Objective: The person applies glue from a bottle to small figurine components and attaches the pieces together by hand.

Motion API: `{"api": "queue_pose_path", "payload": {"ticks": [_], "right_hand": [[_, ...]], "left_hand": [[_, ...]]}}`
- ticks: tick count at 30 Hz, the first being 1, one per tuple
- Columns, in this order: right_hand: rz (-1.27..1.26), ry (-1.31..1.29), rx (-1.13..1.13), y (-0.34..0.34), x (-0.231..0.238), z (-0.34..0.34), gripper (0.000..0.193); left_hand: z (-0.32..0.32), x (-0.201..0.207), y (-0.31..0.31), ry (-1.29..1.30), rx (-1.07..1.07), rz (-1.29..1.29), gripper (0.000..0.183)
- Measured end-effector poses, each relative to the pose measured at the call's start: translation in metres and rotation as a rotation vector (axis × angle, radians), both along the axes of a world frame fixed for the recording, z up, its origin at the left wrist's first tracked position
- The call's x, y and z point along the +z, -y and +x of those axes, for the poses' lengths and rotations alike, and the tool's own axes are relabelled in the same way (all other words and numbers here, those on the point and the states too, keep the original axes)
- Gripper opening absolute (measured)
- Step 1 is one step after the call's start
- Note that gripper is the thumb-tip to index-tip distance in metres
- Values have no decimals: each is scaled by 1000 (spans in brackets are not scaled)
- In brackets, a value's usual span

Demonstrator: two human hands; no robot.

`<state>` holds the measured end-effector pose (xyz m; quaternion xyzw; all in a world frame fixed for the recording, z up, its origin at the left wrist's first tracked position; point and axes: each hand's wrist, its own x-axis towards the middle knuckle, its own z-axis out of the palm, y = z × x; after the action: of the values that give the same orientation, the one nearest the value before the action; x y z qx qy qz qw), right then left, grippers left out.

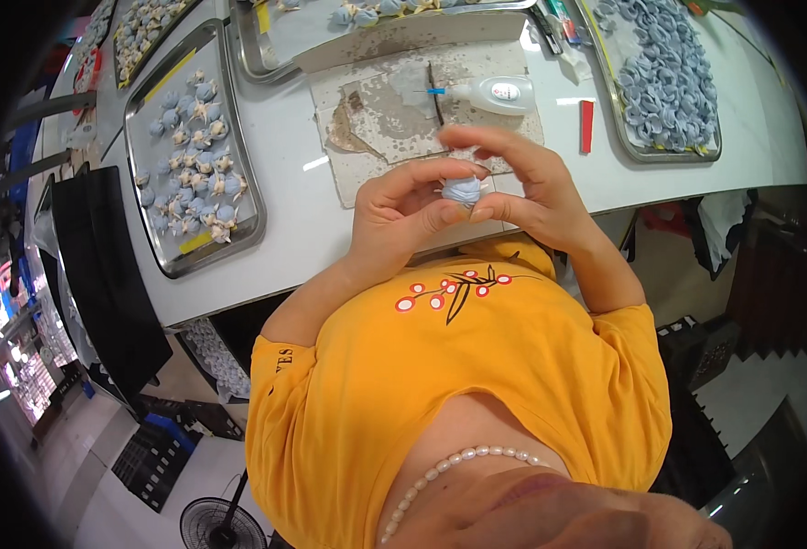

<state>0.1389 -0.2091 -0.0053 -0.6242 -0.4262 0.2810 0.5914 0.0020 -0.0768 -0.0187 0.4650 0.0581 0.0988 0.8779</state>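
Note:
In front of my chest, both hands hold one small pale blue flower head (463,189) with cream tips showing at its sides. My left hand (392,206) grips it from the left, the thumb below and a curled forefinger above. From the right, my right hand (539,188) pinches it with the thumb low on it, and its other fingers arch above. Beyond the hands lies a stained cardboard sheet (344,174). A white glue bottle (504,94) rests on its side there, its blue-collared nozzle pointing left, beside a thin dark stick (435,91).
At left, a metal tray (259,206) carries blue-and-cream flower heads (200,183). Another tray (660,158) at right is heaped with blue petals (664,82). More filled trays stand at the back. A red strip (586,126) lies right of the cardboard. A fan (220,523) stands at lower left.

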Motion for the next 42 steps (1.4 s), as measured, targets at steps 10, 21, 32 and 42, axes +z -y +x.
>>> {"api": "queue_pose_path", "payload": {"ticks": [10,21,32,42], "right_hand": [[-5,-29,200,3,0,10,40],[-14,-214,133,-3,-8,-10,36],[117,-592,102,-10,-8,-22,36],[28,-456,3,-7,-17,-23,41]], "left_hand": [[-2,8,-3,-72,-57,201,26],[1,-5,-2,10,31,-117,31],[3,-8,-2,10,87,-167,33],[6,-8,-2,-26,9,-200,46]]}}
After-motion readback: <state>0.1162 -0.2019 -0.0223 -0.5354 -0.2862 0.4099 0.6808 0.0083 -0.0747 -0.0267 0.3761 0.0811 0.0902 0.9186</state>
